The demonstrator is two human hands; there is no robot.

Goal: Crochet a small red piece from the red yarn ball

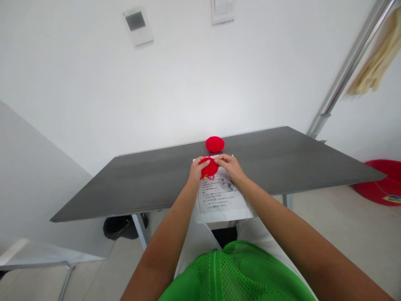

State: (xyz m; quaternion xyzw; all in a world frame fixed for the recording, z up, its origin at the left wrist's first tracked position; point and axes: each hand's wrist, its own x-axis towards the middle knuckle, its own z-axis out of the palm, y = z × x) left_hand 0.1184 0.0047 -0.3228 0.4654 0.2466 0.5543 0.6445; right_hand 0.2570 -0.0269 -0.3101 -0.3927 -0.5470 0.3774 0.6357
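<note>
My left hand [196, 168] grips the left side of a round red crochet piece [210, 168], with the thumb on top. At the piece's right edge, the fingertips of my right hand [228, 164] are pinched together. Whether a thin tool is also in them is too small to tell. A small yellow marker [206, 177] and a loop of red yarn show at the lower edge of the piece. Just behind my hands a red yarn ball [214, 144] rests on the table. Beneath both hands lies a printed paper sheet [219, 200], its near end overhanging the table edge.
The dark grey table [150, 179] stands against a white wall. A black bin bag [120, 228] sits under its left side. To the right are a red basin [382, 179] on the floor, a metal pole [347, 71] and hanging cream gloves [376, 62].
</note>
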